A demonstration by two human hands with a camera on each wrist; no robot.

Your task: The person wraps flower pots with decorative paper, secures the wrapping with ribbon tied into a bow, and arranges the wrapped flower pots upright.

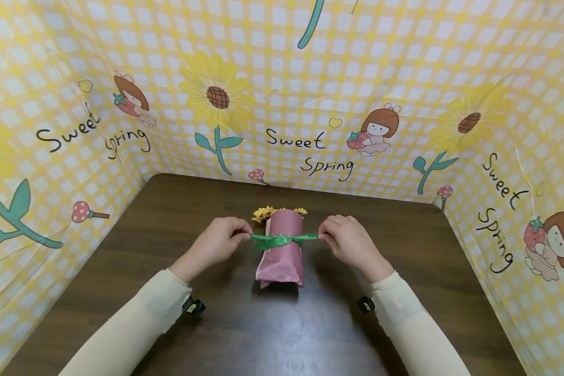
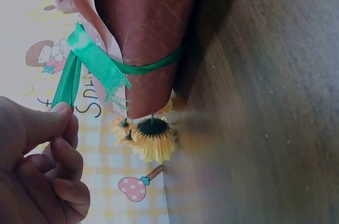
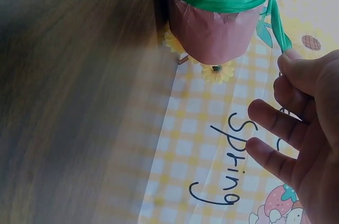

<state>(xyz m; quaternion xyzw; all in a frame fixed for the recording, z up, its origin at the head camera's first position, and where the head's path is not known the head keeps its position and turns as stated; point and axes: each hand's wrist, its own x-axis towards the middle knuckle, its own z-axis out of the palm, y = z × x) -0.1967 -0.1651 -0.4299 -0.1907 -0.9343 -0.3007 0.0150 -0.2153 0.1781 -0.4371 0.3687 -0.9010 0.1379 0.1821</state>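
Note:
A bouquet wrapped in pink paper lies on the table, its yellow flowers poking out at the far end. Round its middle runs a green ribbon, knotted on top, with a frayed end hanging loose in the left wrist view. My left hand pinches a looped part of the ribbon between thumb and forefinger, left of the bouquet. On the other side my right hand pinches another part of it by thumb and forefinger, the remaining fingers spread in the right wrist view. Between both hands the ribbon stretches nearly straight.
The dark brown wooden table extends under both forearms. A yellow checked cloth with printed sunflowers and lettering stands round its back and sides. Dark bands sit at the wrists.

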